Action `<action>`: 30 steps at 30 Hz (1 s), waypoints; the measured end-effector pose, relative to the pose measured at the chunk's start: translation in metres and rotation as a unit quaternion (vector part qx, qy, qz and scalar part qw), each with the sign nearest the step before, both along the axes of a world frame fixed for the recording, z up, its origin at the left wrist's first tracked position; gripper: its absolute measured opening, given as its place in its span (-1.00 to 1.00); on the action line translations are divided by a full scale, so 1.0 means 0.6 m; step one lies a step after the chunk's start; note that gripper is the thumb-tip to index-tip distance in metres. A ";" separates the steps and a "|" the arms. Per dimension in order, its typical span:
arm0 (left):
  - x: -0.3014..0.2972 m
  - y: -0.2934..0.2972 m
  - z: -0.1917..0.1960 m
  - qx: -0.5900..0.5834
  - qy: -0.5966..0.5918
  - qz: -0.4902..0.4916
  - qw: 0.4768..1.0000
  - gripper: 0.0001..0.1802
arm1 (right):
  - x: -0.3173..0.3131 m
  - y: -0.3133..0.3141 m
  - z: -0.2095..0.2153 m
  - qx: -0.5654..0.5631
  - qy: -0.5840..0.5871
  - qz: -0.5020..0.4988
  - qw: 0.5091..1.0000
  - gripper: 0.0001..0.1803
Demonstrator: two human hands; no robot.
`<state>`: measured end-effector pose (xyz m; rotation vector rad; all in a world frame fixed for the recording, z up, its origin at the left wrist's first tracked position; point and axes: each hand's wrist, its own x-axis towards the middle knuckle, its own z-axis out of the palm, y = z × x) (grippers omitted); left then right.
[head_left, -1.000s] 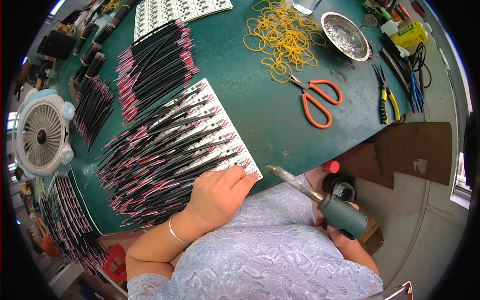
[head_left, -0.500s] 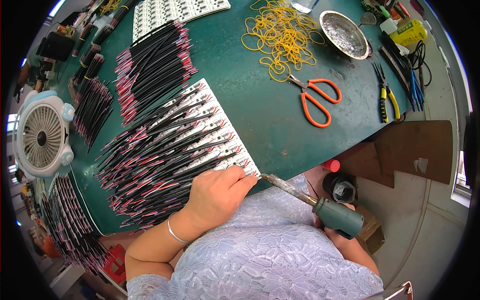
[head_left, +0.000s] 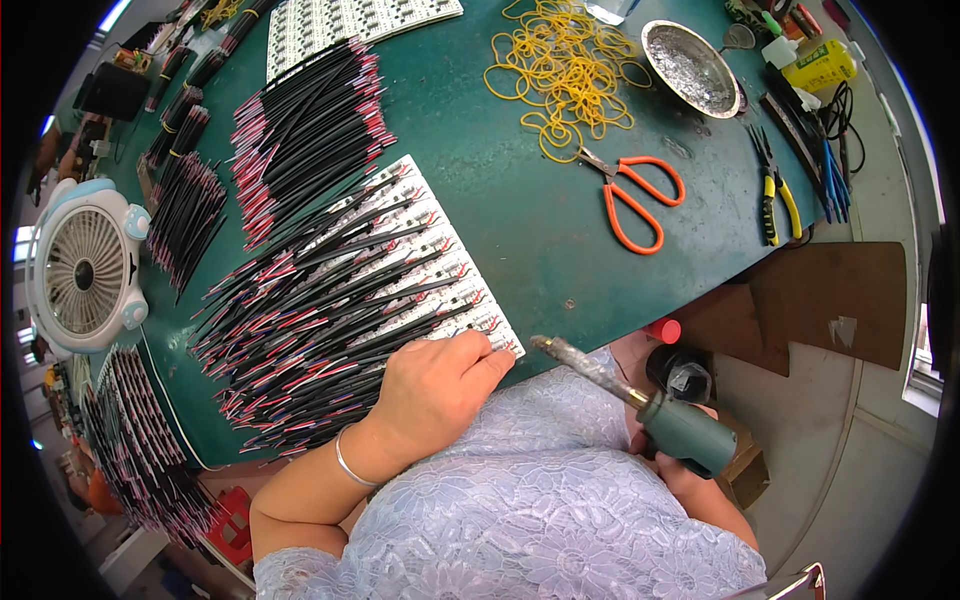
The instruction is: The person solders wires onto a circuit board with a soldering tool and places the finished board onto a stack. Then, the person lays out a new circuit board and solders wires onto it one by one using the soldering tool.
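Observation:
A white circuit board panel [head_left: 425,207] lies near the table's front edge, with rows of black-sleeved wires [head_left: 330,290] running off it to the left. Over its near right corner my left hand [head_left: 437,385] is closed, thumb and forefinger pinched together on a wire whose end is hidden beneath the fingers. My right hand [head_left: 680,475] is wrapped round the green handle of a soldering iron [head_left: 690,437], mostly hidden behind that handle. The iron's tip points at the board's corner, a small gap to the right of it.
Orange-handled scissors [head_left: 640,200], yellow rubber bands [head_left: 565,75] and a metal bowl [head_left: 735,85] of solder bits lie beyond. Yellow-black pliers [head_left: 775,200] rest near the right edge. A fan [head_left: 85,265] stands left. More black wires [head_left: 310,130] and another board panel [head_left: 375,15] lie at the back.
The soldering iron in my right hand has moved slightly right and up, its tip drawing away from the board's corner. My left hand has stayed nearly still.

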<state>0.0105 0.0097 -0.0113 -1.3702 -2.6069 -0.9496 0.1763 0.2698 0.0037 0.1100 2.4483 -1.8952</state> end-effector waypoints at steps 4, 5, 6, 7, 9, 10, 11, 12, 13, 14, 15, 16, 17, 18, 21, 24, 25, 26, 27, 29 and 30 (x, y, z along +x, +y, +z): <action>0.002 -0.001 0.001 -0.018 0.009 -0.001 1.000 -0.79 | 0.002 -0.009 0.000 -0.020 -0.018 -0.065 0.998 -0.86; 0.004 -0.002 0.000 -0.019 0.010 0.000 1.000 -0.79 | 0.000 -0.006 -0.003 -0.020 -0.017 -0.064 0.998 -0.86; 0.006 -0.002 0.000 -0.022 0.015 0.001 1.000 -0.78 | -0.001 -0.002 -0.006 -0.007 -0.004 -0.033 0.999 -0.87; 0.008 -0.001 0.000 -0.025 0.020 0.001 0.999 -0.77 | -0.002 0.000 -0.008 0.007 0.009 -0.002 1.000 -0.88; 0.011 0.000 0.000 -0.031 0.022 0.005 0.999 -0.77 | -0.004 -0.006 -0.013 -0.005 0.010 -0.011 1.000 -0.89; 0.012 0.001 0.000 -0.037 0.023 0.008 0.999 -0.76 | -0.004 -0.009 -0.013 -0.017 0.010 -0.020 1.000 -0.89; 0.012 0.002 0.000 -0.035 0.023 0.007 0.999 -0.76 | -0.004 -0.009 -0.012 -0.015 0.010 -0.021 1.000 -0.89; 0.013 0.002 0.000 -0.037 0.027 0.011 0.999 -0.77 | -0.007 -0.006 -0.013 -0.003 0.011 -0.009 1.000 -0.89; 0.015 0.003 0.000 -0.039 0.031 0.015 0.999 -0.77 | -0.008 -0.004 -0.016 0.010 0.012 0.003 1.000 -0.89; 0.016 0.003 0.000 -0.042 0.032 0.017 0.998 -0.77 | -0.008 -0.002 -0.020 0.007 0.013 0.005 1.000 -0.89; 0.016 0.003 0.001 -0.042 0.031 0.017 0.999 -0.77 | -0.007 -0.001 -0.021 0.008 0.005 0.012 1.000 -0.89; 0.015 0.003 0.001 -0.041 0.030 0.018 0.999 -0.77 | -0.006 0.001 -0.021 0.008 -0.004 0.018 1.000 -0.89; 0.015 0.003 0.001 -0.040 0.029 0.017 0.999 -0.77 | -0.007 0.003 -0.019 0.009 -0.004 0.017 1.000 -0.89; 0.015 0.003 0.001 -0.037 0.030 0.016 0.999 -0.77 | -0.009 0.007 -0.018 0.037 0.008 0.038 0.999 -0.88; 0.015 0.004 0.000 -0.034 0.030 0.015 0.999 -0.77 | -0.009 0.007 -0.018 0.060 0.017 0.054 0.997 -0.87; 0.016 0.005 0.000 -0.035 0.029 0.017 0.999 -0.77 | -0.007 0.006 -0.018 0.055 0.012 0.046 0.997 -0.87; 0.016 0.006 0.001 -0.035 0.029 0.018 0.999 -0.77 | -0.007 0.006 -0.018 0.056 0.010 0.043 0.997 -0.87; 0.017 0.006 0.001 -0.036 0.029 0.018 0.999 -0.77 | -0.008 0.007 -0.019 0.055 0.010 0.044 0.997 -0.87; 0.017 0.006 0.002 -0.036 0.030 0.019 0.999 -0.77 | -0.009 0.009 -0.020 0.058 0.015 0.053 0.997 -0.86; 0.018 0.007 0.002 -0.038 0.031 0.021 0.999 -0.77 | -0.013 0.012 -0.022 0.059 0.020 0.064 0.996 -0.85; 0.017 0.007 0.001 -0.035 0.030 0.021 0.999 -0.77 | -0.014 0.010 -0.020 0.049 0.017 0.059 0.997 -0.86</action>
